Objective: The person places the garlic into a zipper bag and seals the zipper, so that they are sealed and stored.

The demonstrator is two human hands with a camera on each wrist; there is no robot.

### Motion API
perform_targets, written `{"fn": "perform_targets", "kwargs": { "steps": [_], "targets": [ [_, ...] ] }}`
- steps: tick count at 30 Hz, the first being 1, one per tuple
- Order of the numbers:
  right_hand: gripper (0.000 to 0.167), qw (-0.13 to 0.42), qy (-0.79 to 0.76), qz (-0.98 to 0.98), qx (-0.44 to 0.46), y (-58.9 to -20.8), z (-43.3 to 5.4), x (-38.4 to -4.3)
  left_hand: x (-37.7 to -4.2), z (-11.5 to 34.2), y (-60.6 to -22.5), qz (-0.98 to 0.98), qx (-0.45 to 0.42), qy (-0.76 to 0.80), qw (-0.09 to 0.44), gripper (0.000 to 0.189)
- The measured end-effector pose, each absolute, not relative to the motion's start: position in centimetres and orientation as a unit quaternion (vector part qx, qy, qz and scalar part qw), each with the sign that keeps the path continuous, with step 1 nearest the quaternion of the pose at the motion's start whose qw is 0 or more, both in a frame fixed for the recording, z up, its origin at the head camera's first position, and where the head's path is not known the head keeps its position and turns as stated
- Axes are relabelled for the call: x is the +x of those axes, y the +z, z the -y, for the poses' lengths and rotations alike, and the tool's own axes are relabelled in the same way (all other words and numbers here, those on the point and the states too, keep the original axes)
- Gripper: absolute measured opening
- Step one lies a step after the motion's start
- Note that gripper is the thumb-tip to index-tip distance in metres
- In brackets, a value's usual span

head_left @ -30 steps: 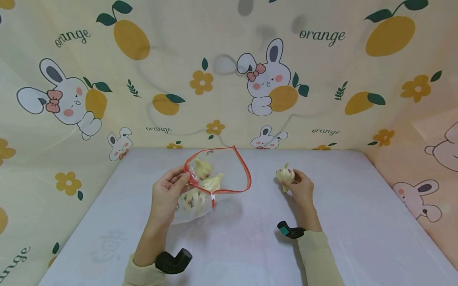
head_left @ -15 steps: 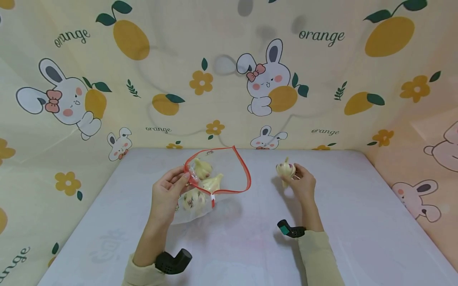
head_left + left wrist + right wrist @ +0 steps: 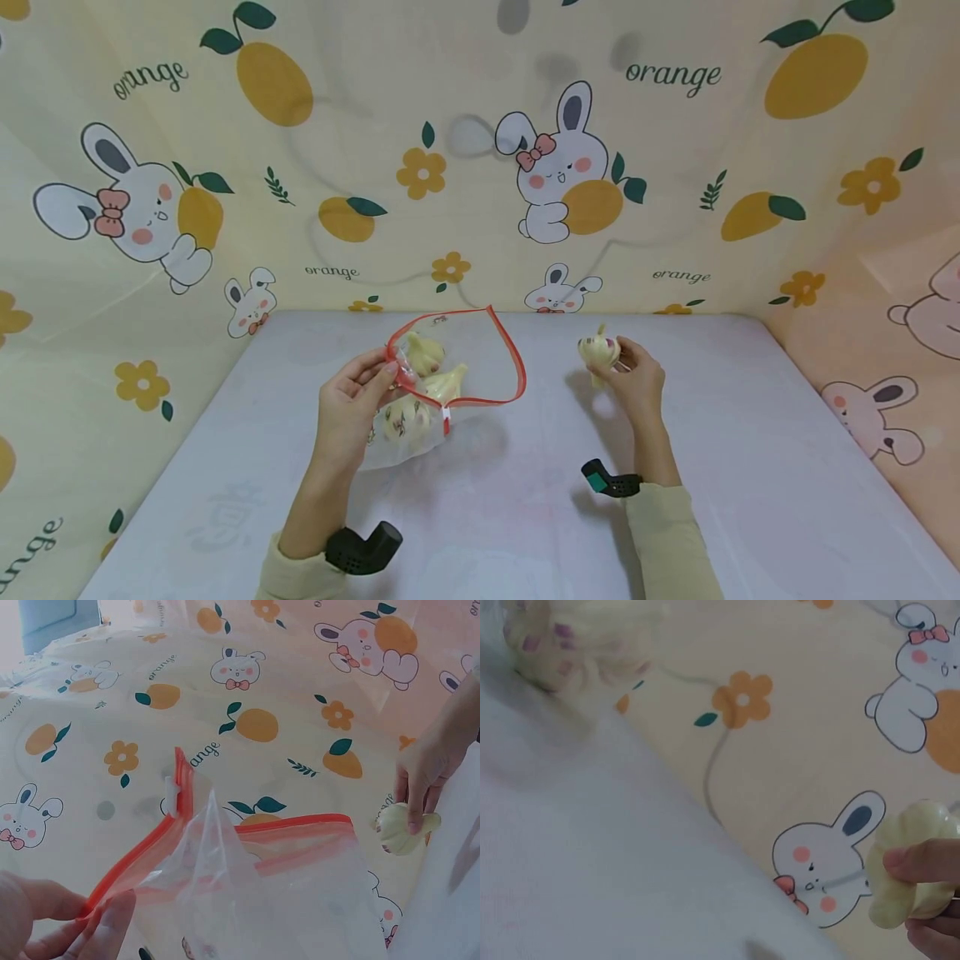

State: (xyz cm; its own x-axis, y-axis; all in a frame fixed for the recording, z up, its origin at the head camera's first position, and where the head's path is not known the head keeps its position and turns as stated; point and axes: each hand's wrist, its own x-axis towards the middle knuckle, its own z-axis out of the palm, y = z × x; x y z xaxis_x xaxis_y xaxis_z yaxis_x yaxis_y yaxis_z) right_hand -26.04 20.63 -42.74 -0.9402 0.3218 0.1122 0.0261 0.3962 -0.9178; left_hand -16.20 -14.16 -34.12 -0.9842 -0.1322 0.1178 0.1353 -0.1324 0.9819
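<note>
Head | left grip [image 3: 352,404] pinches bag [image 3: 480,402], bulbs [image 3: 425,355] inside | right grip [image 3: 639,383] pinches garlic [image 3: 597,350] | left wrist only: bluish panel [image 3: 60,619]

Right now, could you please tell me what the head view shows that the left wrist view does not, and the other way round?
Only the head view: the left sleeve, the black device beside it, and garlic bulbs recognisable inside the bag.
Only the left wrist view: an unclear blue-grey area in its upper left corner.
Both: the left hand pinching the bag's red edge, the right hand holding a single bulb, the white table and the patterned cloth.
</note>
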Motion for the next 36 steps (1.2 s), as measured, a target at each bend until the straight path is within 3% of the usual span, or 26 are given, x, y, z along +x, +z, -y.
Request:
{"fn": "perform_targets", "kwargs": {
  "steps": [36],
  "targets": [
    [0.062, 0.166, 0.556, 0.814, -0.022, -38.2, -17.3, -23.6, -16.2, 14.1, -34.1, 0.659, -0.001, -0.747, 0.089, 0.033]
  ]
}}
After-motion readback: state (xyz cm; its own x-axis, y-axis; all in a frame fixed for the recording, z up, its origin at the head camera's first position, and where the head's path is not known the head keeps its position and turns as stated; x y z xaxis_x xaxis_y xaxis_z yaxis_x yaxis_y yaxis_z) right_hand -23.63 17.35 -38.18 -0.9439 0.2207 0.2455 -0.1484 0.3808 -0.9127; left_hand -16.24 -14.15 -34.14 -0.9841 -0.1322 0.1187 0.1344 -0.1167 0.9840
